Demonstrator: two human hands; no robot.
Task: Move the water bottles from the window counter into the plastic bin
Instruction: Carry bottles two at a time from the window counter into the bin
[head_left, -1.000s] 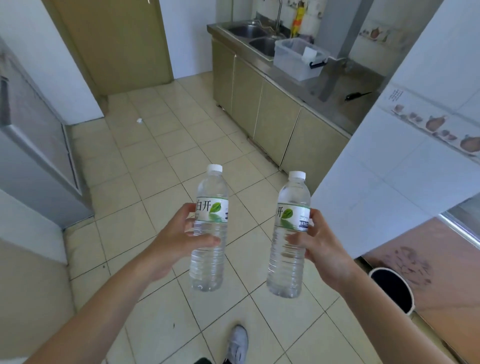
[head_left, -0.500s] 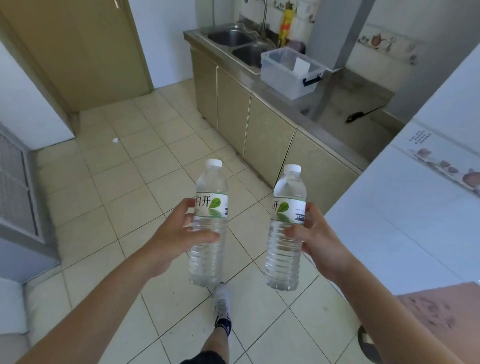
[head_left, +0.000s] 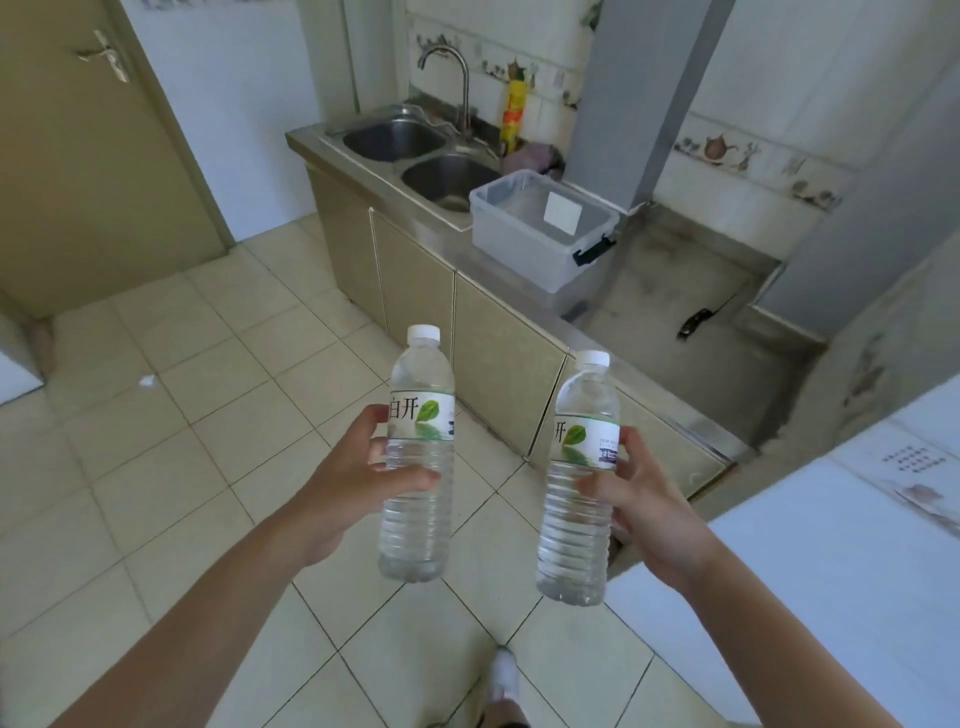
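Observation:
I hold two clear water bottles upright over the tiled floor, each with a white cap and a green-leaf label. My left hand (head_left: 358, 483) grips the left bottle (head_left: 418, 519) around its middle. My right hand (head_left: 641, 499) grips the right bottle (head_left: 574, 540) the same way. The translucent plastic bin (head_left: 519, 244), lidless with a dark latch at its right end, stands on the steel kitchen counter ahead, well beyond both bottles. Its inside looks bare apart from a white label on the far wall.
A double steel sink (head_left: 415, 156) with a tap lies left of the bin. A dark knife-like object (head_left: 696, 322) lies on the counter to the right. Beige cabinet doors (head_left: 498, 374) run below. A white tiled wall corner (head_left: 857, 519) juts in at right; a door (head_left: 93, 156) stands far left.
The view has advanced toward the kitchen counter, so the bin and sink appear larger and nearer. Both hands keep the same grip on the bottles.

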